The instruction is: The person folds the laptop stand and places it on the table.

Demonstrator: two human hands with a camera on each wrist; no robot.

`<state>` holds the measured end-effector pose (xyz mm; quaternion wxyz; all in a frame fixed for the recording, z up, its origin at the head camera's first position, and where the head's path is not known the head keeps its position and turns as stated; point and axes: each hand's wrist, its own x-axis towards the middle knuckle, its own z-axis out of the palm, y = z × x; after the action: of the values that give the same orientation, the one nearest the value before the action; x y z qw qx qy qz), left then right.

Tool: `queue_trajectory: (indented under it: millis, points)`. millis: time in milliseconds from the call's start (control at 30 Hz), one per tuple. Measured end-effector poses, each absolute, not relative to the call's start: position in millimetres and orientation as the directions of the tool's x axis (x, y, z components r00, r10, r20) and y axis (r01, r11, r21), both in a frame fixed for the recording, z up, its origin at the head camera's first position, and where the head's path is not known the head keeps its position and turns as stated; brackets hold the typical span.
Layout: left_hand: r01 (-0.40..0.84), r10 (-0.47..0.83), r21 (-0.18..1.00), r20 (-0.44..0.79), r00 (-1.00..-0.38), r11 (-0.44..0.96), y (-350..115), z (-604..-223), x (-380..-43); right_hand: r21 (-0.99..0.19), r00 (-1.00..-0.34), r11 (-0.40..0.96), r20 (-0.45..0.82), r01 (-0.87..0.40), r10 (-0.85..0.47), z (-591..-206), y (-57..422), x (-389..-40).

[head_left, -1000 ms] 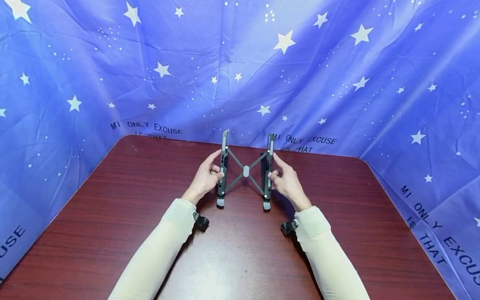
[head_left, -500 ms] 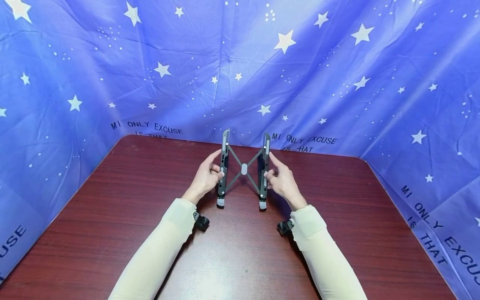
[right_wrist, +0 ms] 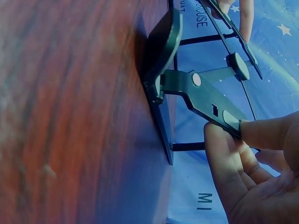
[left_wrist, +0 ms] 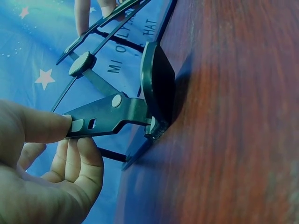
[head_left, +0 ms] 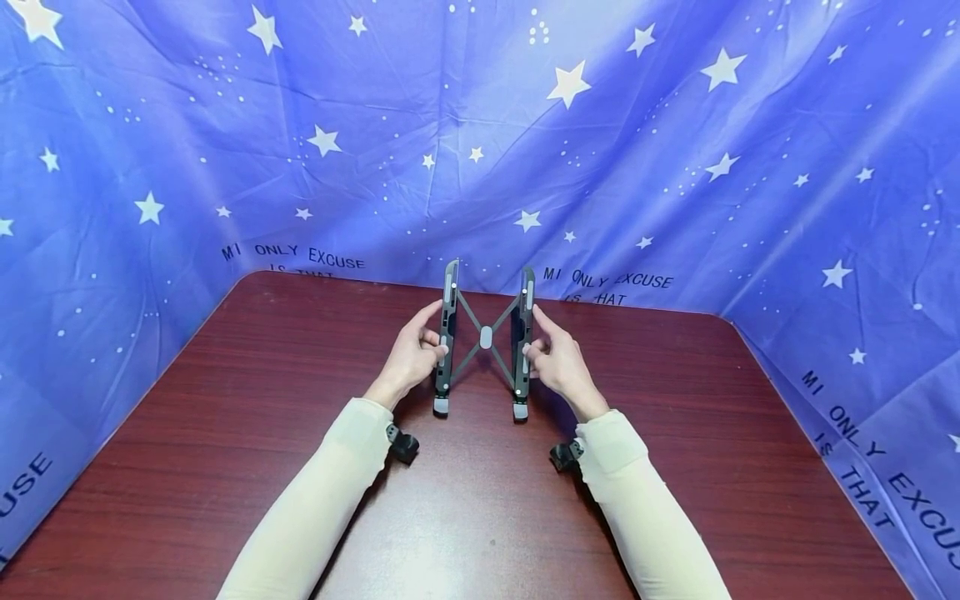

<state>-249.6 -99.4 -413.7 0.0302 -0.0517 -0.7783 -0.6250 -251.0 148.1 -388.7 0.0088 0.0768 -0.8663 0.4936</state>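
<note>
A dark folding laptop stand [head_left: 486, 337] stands on the table, its two long side arms joined by crossed bars with a grey oval hub in the middle. My left hand [head_left: 408, 354] pinches the left side arm [left_wrist: 96, 116] between thumb and curled fingers. On the other side my right hand [head_left: 561, 360] grips the right side arm [right_wrist: 212, 105] the same way, thumb on its grey pad. Both front lips, one of them the left lip [head_left: 441, 407], point toward me. In each wrist view the stand's lower legs meet the tabletop.
The reddish-brown wooden table [head_left: 262, 433] spreads around the stand. A blue curtain [head_left: 390, 125] with white stars and printed words hangs behind its back edge and along the sides. A black camera mount [head_left: 402, 445] sits on the left wrist, another mount [head_left: 566, 456] on the right.
The right side arm has moved left with my right hand, so the two side arms stand closer together and the hub has shifted slightly left. My left hand has stayed in place.
</note>
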Motion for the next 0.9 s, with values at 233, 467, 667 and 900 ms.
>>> queue_trajectory:
  millis: [233,467,667,900]
  points:
    - [0.111,0.047,0.968,0.103,-0.994,0.225,-99.5,-411.8,-248.6,-0.834,-0.986,0.528,0.113,-0.162,-0.123,-390.8,145.5,-252.1]
    - [0.102,0.050,0.969,0.093,-0.994,0.226,-99.6,-411.1,-247.1,-0.832,-0.986,0.532,0.103,-0.157,-0.131,-390.4,140.1,-252.0]
    - [0.111,0.056,0.972,0.101,-0.993,0.208,-96.6,-410.9,-246.2,-0.834,-0.987,0.530,0.099,-0.151,-0.125,-390.4,136.0,-250.8]
    - [0.114,0.049,0.970,0.106,-0.993,0.216,-94.0,-411.5,-245.7,-0.829,-0.986,0.536,0.108,-0.162,-0.130,-390.6,130.7,-250.5]
